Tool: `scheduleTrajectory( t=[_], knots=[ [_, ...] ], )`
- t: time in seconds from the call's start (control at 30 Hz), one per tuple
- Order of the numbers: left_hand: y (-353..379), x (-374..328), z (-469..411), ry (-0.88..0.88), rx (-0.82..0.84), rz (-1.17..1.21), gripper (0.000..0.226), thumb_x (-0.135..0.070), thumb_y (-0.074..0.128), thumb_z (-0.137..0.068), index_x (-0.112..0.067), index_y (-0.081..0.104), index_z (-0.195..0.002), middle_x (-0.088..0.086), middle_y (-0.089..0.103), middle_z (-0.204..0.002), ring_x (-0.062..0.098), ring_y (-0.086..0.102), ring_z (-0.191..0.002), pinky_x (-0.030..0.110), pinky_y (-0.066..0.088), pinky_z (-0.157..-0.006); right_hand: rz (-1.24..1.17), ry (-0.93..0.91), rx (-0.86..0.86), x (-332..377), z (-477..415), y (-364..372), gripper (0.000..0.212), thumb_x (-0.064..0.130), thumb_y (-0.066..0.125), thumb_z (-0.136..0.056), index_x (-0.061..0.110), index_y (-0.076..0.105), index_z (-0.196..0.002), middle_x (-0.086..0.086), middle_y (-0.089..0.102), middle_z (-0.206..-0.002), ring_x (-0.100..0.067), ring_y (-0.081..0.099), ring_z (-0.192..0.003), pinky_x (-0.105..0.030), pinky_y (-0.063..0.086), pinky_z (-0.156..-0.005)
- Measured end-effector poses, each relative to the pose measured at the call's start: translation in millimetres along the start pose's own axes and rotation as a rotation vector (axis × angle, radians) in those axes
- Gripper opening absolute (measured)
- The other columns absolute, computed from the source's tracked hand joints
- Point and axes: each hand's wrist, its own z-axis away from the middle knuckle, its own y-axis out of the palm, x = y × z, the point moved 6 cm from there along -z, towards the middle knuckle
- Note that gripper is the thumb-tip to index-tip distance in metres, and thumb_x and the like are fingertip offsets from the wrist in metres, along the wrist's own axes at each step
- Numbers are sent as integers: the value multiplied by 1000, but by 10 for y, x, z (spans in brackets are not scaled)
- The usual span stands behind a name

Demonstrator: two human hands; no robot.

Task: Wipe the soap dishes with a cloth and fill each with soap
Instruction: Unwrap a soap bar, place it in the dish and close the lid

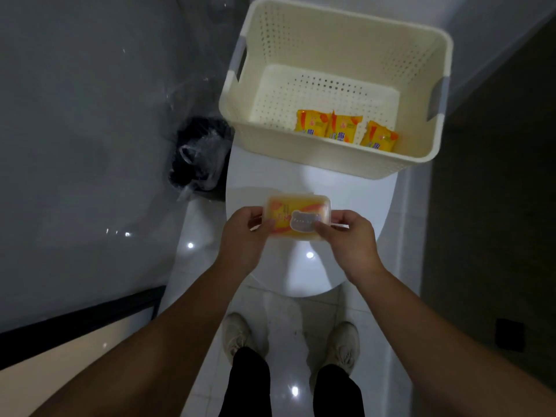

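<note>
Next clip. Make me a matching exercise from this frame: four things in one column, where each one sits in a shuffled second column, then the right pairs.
Things
1. soap dish
2. soap packets
3. basket
4. bin

Places
A. on the floor, left of the toilet
B. on the back part of the toilet
C. held between the left hand and the right hand
D. inside the basket

Pairs: 1-C, 2-D, 3-B, 4-A

You've got a tight bathroom: white toilet [307, 266], lid down, dead ahead on glossy white floor tiles [270, 305]. Grey panel [75, 115] on your left — black frame strip [84, 314] along its base. Black bin [198, 152] with a clear liner sits beside the toilet. Dark wall [493, 206] on your right. Dim light, small bright glints on tiles and lid.
</note>
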Motion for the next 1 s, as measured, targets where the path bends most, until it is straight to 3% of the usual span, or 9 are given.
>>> scheduleTrajectory(
  t=[0.17,0.27,0.43,0.6,0.67,0.73,0.8,0.9,1.0],
  knots=[
    [-284,-688,289,38,45,25,28,-21,68,-87,-6,63,-111,0,67,-107,9,63,-95,6,47,-66,-57,-52,-13,595,435,-376,29,22,78,-76,11,63,-99,-11,69,-92,-22,67,-81,-27,52,-69],
    [-442,-1213,521,80,62,44,31,-26,68,-87,-9,65,-112,0,70,-106,10,66,-98,13,49,-72,-36,-123,-18,1087,726,-684,37,27,77,-78,11,62,-107,-12,67,-100,-15,62,-75,-14,44,-57],
    [-583,-2201,1029,161,88,98,31,-34,67,-87,-13,66,-110,-2,71,-103,11,67,-97,30,54,-83,-38,-246,-67,1917,1232,-1345,27,30,79,-75,26,60,-94,-13,64,-94,-10,56,-64,-10,41,-52],
    [-701,-3084,1626,276,46,116,24,-34,69,-84,-20,68,-104,-5,73,-94,10,68,-88,30,54,-81,-39,-346,-100,2558,1829,-1986,43,30,78,-76,11,64,-112,-18,70,-95,-28,69,-85,-41,57,-80],
    [-662,-3335,1885,311,95,178,25,-24,69,-86,-16,66,-110,0,72,-100,14,68,-93,27,55,-83,-51,-400,-144,2723,2083,-2226,41,27,77,-77,9,67,-112,-14,71,-93,-24,69,-83,-38,57,-79],
    [-609,-3580,2093,355,161,209,32,-17,70,-85,-10,63,-116,3,71,-104,15,67,-96,21,54,-80,-58,-455,-185,2860,2291,-2449,34,25,76,-78,11,69,-109,-3,72,-86,-11,68,-75,-23,57,-70],
    [-570,-3791,2226,408,199,200,36,-17,71,-84,-11,63,-118,2,71,-106,15,67,-98,25,56,-82,-33,-493,-232,2943,2444,-2630,34,29,76,-79,13,71,-107,2,72,-89,-6,67,-74,-18,53,-66],
    [-529,-4070,2320,483,236,172,32,-19,72,-83,-13,66,-114,-1,72,-103,14,68,-94,30,56,-84,-2,-508,-307,3001,2622,-2857,41,42,73,-78,16,71,-109,0,72,-97,-11,69,-82,-29,57,-73],
    [-457,-4361,2355,552,314,175,29,-18,71,-84,-16,67,-113,-4,72,-99,5,68,-85,12,52,-72,2,-507,-379,3118,2808,-3019,26,45,69,-81,26,73,-98,3,73,-88,-12,69,-79,-40,58,-76]
  ],
)
